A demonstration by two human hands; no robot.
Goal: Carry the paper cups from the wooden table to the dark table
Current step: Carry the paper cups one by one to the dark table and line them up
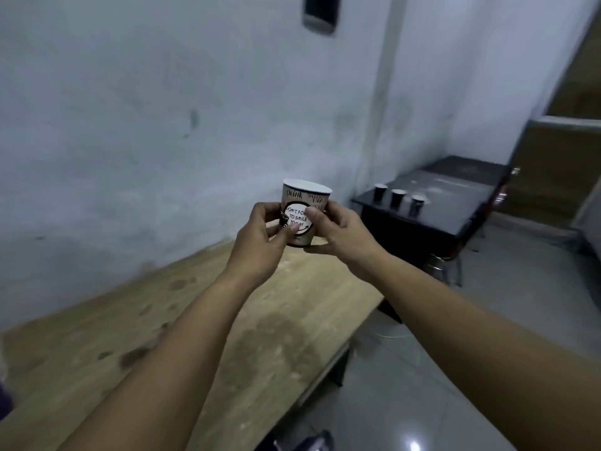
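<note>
The thumbs of the left hand (260, 236) and the right hand (341, 236) hid some words on the paper cup (304, 211). Three cups (397, 196) on the dark table (432, 219) were too small and blurry to read (just dark shapes). The wooden table (195, 320) ran off the left edge.

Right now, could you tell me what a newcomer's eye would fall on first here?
First the printed paper cup, held up mid-frame by the left hand and right hand above the wooden table. Next, three cups standing in a row on the dark table at right, near the corner.
</note>
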